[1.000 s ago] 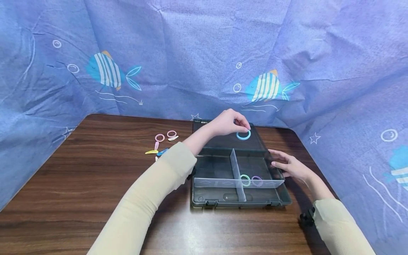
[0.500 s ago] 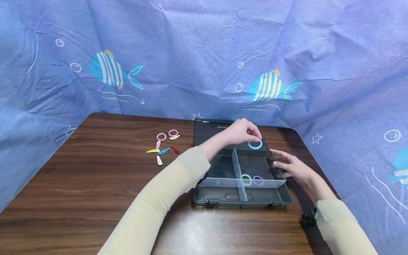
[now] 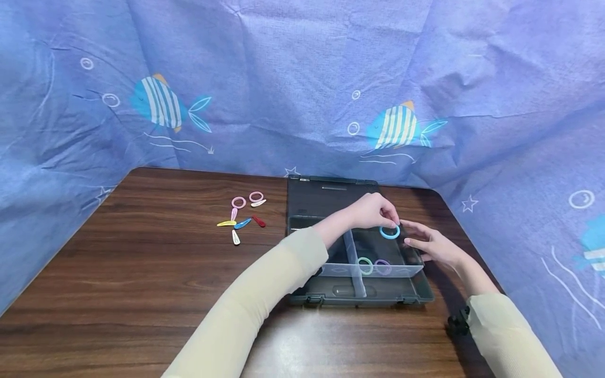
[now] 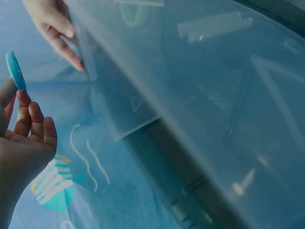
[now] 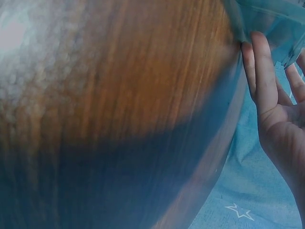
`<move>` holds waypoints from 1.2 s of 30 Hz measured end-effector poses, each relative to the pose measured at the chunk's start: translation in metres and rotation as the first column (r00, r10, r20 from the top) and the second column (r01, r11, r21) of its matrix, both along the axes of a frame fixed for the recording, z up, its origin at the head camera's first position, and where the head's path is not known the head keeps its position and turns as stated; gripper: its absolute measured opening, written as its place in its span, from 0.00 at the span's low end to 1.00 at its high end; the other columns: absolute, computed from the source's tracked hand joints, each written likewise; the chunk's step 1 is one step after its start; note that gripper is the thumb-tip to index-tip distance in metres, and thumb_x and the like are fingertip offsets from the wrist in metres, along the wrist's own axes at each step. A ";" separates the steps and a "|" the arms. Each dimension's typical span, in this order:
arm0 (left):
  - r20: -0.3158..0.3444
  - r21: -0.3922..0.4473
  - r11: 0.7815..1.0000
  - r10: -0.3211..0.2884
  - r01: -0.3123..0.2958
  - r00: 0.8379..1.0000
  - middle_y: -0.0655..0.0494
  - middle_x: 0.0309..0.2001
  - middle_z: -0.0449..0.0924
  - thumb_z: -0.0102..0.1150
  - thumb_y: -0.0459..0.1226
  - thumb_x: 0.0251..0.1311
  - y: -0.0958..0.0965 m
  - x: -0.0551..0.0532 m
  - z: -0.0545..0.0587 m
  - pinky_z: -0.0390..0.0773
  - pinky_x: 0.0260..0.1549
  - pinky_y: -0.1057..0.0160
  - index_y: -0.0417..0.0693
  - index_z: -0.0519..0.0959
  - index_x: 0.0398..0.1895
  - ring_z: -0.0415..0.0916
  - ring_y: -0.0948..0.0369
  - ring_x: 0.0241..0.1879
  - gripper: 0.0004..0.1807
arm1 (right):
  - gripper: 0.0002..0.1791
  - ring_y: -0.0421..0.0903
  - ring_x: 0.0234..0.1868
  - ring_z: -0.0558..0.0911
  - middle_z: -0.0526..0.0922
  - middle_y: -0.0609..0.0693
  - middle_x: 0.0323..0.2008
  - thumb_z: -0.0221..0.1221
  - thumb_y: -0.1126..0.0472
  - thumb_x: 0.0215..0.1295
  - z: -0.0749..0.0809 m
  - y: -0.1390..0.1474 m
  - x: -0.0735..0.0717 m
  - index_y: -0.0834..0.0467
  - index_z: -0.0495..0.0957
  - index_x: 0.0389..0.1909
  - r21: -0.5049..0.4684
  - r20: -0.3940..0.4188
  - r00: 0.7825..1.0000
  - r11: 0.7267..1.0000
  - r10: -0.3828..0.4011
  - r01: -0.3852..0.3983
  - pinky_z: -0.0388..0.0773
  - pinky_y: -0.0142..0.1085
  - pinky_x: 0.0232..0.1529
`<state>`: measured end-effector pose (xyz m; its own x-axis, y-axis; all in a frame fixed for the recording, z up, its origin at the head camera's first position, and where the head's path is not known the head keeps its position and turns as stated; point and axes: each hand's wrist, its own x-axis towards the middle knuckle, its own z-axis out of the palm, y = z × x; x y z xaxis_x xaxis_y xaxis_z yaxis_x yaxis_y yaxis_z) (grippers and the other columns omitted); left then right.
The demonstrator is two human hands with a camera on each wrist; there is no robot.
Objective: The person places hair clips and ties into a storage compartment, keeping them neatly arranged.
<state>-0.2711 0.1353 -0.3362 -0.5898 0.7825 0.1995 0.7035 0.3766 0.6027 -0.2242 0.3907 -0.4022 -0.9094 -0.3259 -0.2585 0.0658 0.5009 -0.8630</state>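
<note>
My left hand (image 3: 374,211) pinches a light blue hair tie (image 3: 389,238) between thumb and fingertips, above the back right compartment of a dark translucent divided box (image 3: 340,301). In the left wrist view, the blue hair tie (image 4: 15,71) stands clear of the box. A green hair tie (image 3: 359,264) and a purple hair tie (image 3: 383,274) lean near the cross divider in that compartment. My right hand (image 3: 439,249) touches the box's right side; in the right wrist view its fingers (image 5: 264,71) look mostly straight against the wall.
Left of the box lie two pink hair ties (image 3: 238,208) and several snap hair clips, among them a yellow clip (image 3: 226,223) and a red clip (image 3: 258,221). The box's lid (image 3: 326,197) lies folded back. A fish-print cloth (image 3: 293,94) hangs behind the table (image 3: 142,262).
My left hand has carried the blue hair tie rightward and down, from above the lid to over the back right compartment. The right hand stays at the box's side.
</note>
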 end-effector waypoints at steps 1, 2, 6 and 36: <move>0.007 -0.004 1.000 0.001 -0.001 1.000 0.68 0.26 0.82 0.64 0.40 0.57 0.002 0.000 -0.002 0.69 0.32 0.79 0.54 0.85 0.33 0.73 0.73 0.28 0.03 | 0.35 0.34 0.48 0.77 0.60 0.66 0.65 0.54 0.54 0.68 0.000 0.000 0.000 0.54 0.51 0.72 0.003 -0.004 1.000 1.000 0.002 -0.002 0.78 0.49 0.42; 0.006 -0.008 1.000 -0.002 0.002 1.000 0.68 0.26 0.82 0.64 0.41 0.57 0.004 0.001 -0.004 0.68 0.32 0.79 0.54 0.86 0.33 0.73 0.74 0.28 0.03 | 0.35 0.35 0.48 0.77 0.61 0.66 0.64 0.54 0.54 0.69 0.000 0.000 -0.001 0.54 0.51 0.72 0.009 -0.008 1.000 1.000 0.001 -0.001 0.78 0.49 0.42; 0.007 -0.029 0.999 -0.024 0.025 1.000 0.70 0.26 0.82 0.65 0.42 0.56 0.014 0.006 -0.009 0.68 0.32 0.79 0.56 0.86 0.33 0.74 0.75 0.28 0.04 | 0.34 0.41 0.51 0.76 0.62 0.65 0.65 0.54 0.54 0.69 0.001 0.001 0.000 0.55 0.52 0.71 0.023 -0.016 1.000 1.000 0.001 0.000 0.78 0.49 0.43; 0.031 -0.112 0.984 -0.138 0.141 0.990 0.68 0.31 0.83 0.63 0.41 0.58 0.045 0.011 -0.057 0.68 0.36 0.82 0.54 0.85 0.34 0.74 0.77 0.31 0.05 | 0.35 0.38 0.48 0.79 0.58 0.65 0.66 0.52 0.57 0.70 -0.004 0.001 0.000 0.56 0.47 0.73 -0.078 0.000 0.999 0.996 0.032 -0.032 0.79 0.47 0.41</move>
<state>-0.2602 0.1802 -0.3930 -0.4764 0.8744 0.0917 0.7403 0.3426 0.5784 -0.2243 0.3915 -0.4061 -0.8981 -0.3737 -0.2319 0.0517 0.4339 -0.8995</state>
